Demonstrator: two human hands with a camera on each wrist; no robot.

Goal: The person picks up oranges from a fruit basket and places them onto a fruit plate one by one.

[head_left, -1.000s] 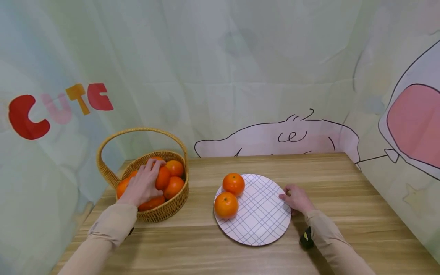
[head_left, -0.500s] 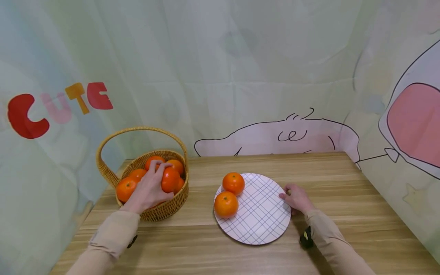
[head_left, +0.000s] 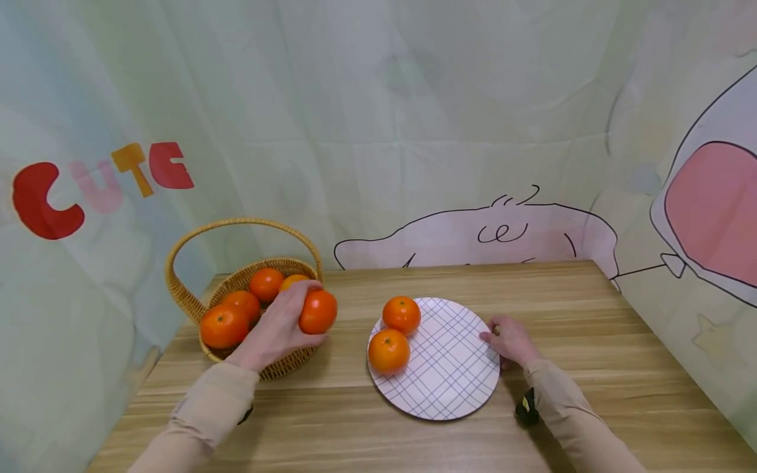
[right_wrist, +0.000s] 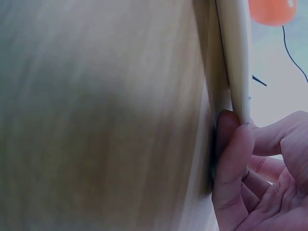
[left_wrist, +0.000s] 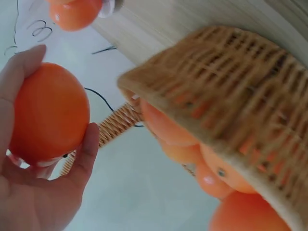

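My left hand [head_left: 280, 330] grips an orange mandarin [head_left: 318, 312] over the right rim of the wicker basket [head_left: 296, 363]. In the left wrist view the fingers and thumb curl round this mandarin [left_wrist: 50, 110], clear of the basket wall [left_wrist: 231, 72]. Several more mandarins [head_left: 225, 326] lie in the basket, some partly hidden behind the hand. My right hand [head_left: 513, 341] pinches the right rim of a white plate [head_left: 452, 368] with blue crossed lines. From the right wrist, the plate's edge [right_wrist: 236, 57] shows between thumb and fingers. Two mandarins [head_left: 389, 352] sit on the plate's left side.
The basket's tall arched handle [head_left: 245, 222] rises above the fruit. Both basket and plate stand on a wooden table [head_left: 355, 427]. A printed curtain [head_left: 378, 131] hangs behind the table and along its sides.
My left hand has lifted the mandarin out of the pile and carried it right to the basket's rim, uncovering other fruit. The right hand and plate have stayed in place.
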